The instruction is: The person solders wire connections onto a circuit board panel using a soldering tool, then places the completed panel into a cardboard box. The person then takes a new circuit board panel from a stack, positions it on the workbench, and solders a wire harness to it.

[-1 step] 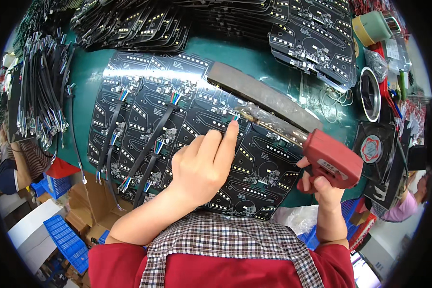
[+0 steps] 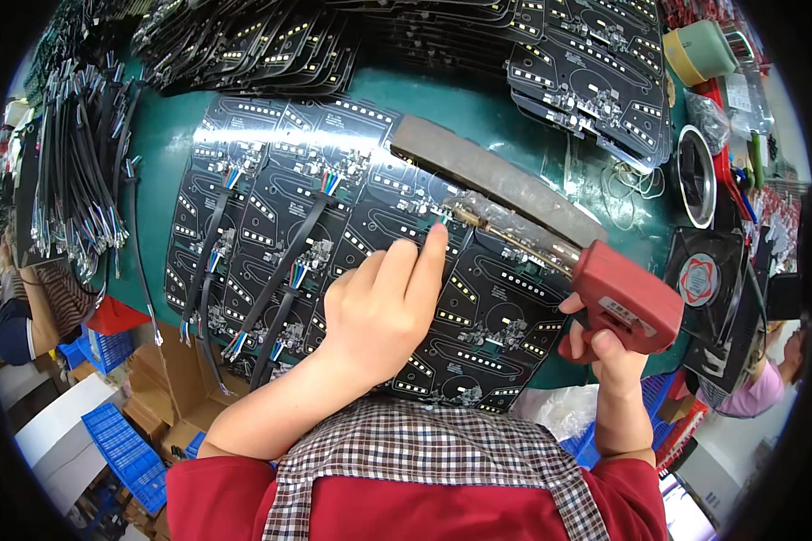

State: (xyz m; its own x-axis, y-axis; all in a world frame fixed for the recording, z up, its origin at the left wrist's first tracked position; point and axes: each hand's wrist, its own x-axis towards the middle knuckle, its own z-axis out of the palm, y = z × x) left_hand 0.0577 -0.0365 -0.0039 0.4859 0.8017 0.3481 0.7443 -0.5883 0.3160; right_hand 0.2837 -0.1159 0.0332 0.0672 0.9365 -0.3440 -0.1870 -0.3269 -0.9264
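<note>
My right hand [image 2: 602, 347] is closed around the grip of a red soldering gun [image 2: 629, 296]. Its long metal shaft points left, and the tip is close to the small parts on a black circuit board [image 2: 383, 212]. Beside that tip is my left hand [image 2: 383, 311], index finger stretched out and the other fingers curled. Short coloured wire ends [image 2: 443, 219] show at the index fingertip. The rest of that cable and my thumb are hidden beneath the hand. Further left, several black cables [image 2: 302, 239] with coloured wires lie across the neighbouring boards.
A long grey bar [image 2: 496, 176] lies across the boards behind the gun. Stacks of black boards [image 2: 595, 77] fill the back. Bundled cables [image 2: 77, 171] hang at the left. A metal ring [image 2: 695, 178] and a black fan [image 2: 705, 279] stand at the right. Another person [image 2: 758, 388] is partly visible there.
The soldering gun has shifted very slightly to the right, its tip moving a little off the wire ends. My left hand is nearly still.
</note>
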